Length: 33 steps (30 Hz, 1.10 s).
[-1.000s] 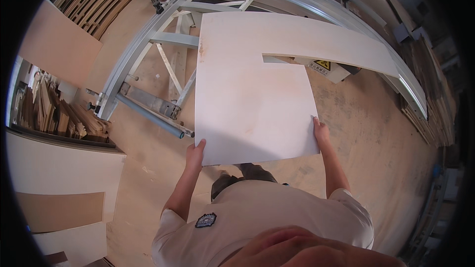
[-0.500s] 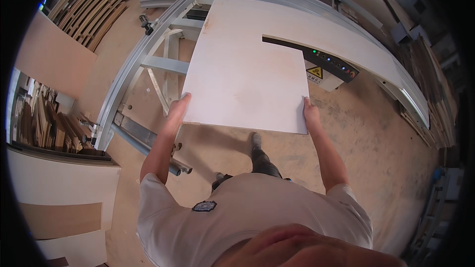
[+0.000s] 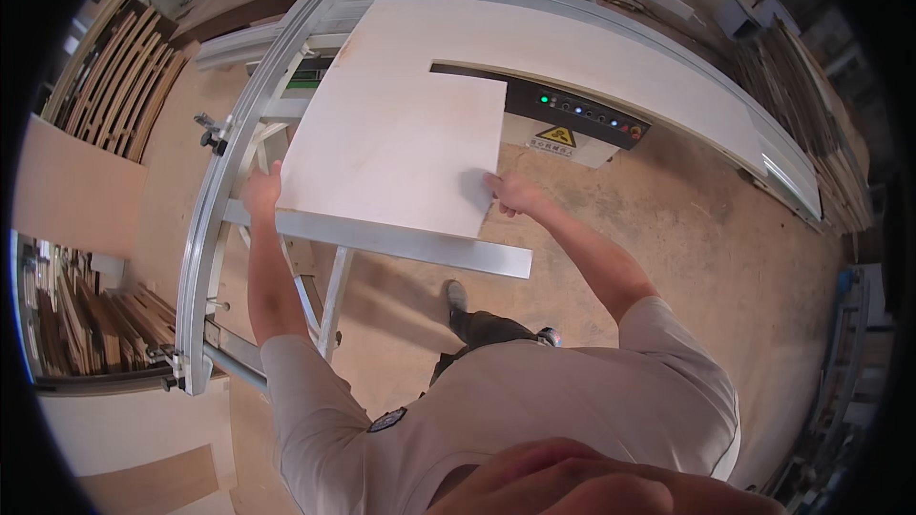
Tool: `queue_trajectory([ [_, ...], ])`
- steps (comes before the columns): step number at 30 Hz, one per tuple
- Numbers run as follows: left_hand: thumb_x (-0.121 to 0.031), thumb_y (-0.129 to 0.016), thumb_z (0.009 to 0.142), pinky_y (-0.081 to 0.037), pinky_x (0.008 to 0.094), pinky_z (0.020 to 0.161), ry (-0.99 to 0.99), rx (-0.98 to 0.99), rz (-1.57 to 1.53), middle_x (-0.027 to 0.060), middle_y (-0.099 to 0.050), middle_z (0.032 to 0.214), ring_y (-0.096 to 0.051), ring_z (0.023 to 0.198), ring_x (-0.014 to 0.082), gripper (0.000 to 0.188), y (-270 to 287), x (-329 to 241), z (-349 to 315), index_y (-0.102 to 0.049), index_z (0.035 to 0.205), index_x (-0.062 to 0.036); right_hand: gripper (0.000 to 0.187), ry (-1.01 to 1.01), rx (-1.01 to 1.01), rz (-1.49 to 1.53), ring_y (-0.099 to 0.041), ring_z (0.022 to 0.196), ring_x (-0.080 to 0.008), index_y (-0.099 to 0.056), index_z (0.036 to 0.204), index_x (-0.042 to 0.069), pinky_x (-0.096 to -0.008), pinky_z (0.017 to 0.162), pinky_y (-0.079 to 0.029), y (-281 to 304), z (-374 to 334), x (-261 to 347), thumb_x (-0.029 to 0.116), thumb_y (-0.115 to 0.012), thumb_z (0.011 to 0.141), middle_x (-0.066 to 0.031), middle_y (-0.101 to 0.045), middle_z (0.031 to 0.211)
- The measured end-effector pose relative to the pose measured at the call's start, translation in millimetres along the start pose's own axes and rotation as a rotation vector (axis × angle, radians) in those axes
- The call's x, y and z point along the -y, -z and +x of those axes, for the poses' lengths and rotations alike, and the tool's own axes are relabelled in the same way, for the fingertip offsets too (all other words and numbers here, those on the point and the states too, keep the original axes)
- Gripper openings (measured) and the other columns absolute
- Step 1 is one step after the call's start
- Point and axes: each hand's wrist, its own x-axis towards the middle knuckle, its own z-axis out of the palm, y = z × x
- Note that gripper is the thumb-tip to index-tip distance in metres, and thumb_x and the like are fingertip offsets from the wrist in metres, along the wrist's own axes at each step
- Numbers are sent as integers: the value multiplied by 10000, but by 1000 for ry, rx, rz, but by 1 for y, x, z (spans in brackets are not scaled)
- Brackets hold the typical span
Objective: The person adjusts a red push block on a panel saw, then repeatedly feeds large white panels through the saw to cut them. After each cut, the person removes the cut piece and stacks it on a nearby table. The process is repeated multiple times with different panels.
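Note:
Between my two hands lies a white flat board (image 3: 391, 148), its near corners toward me. My left hand (image 3: 261, 189) grips its left edge near the front corner, fingers mostly hidden at the edge. At the right edge my right hand (image 3: 513, 193) is closed on the board, thumb on the upper face and fingers curled below. A grey metal support bar (image 3: 420, 245) runs under the board's near edge. Behind, the board adjoins the long white surface (image 3: 611, 57) of a machine; the seam between them is hard to make out.
A black control panel (image 3: 582, 114) with lit buttons and a yellow warning sign (image 3: 556, 136) face me beyond my right hand. The metal frame rail (image 3: 205, 257) rises on the left. Wood offcuts (image 3: 95, 315) and stacked boards (image 3: 129, 86) stand farther left; more sheets (image 3: 811, 124) lean at right.
My hands and the board have shifted left in view, toward the metal rail. The grey support bar now shows beneath the near edge. Both hands keep their hold.

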Motion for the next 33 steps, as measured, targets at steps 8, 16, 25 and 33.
queue_trajectory([
  [8, -418, -542, 975, -467, 481, 723, -72, -238, -395, 215, -638, 789, -575, 749, 422, 466, -72, -47, -271, -610, 835, 21, 386, 190, 100, 244, -636, 531, -173, -674, 929, 7, -311, 489, -513, 68, -85, -125, 349, -509, 998, -86, -658, 659],
  [16, -695, -513, 916, -542, 504, 854, 673, 840, -1409, 179, -608, 1247, -627, 1110, 336, 793, -211, -171, -484, -451, 1364, -43, 352, 67, 216, -180, -677, 668, -262, -688, 868, 27, -398, 644, -539, 102, -155, -330, 357, -576, 918, -131, -690, 753],
  [25, -731, -500, 895, -503, 381, 736, 796, 184, -1610, 29, -611, 1248, -594, 1024, 257, 732, -250, -309, -511, -499, 1388, -190, 288, 65, -309, -80, -656, 890, -402, -701, 956, 71, -470, 754, -524, 339, -195, -592, 339, -605, 912, -179, -700, 936],
  [33, -838, -592, 747, -373, 302, 481, 1089, -55, -1175, 8, -601, 959, -534, 704, 186, 817, -225, -350, -527, -545, 1268, -210, 256, -208, -892, 19, -683, 869, -354, -715, 1016, 90, -436, 741, -530, 665, -222, -728, 294, -596, 917, -164, -710, 906],
])
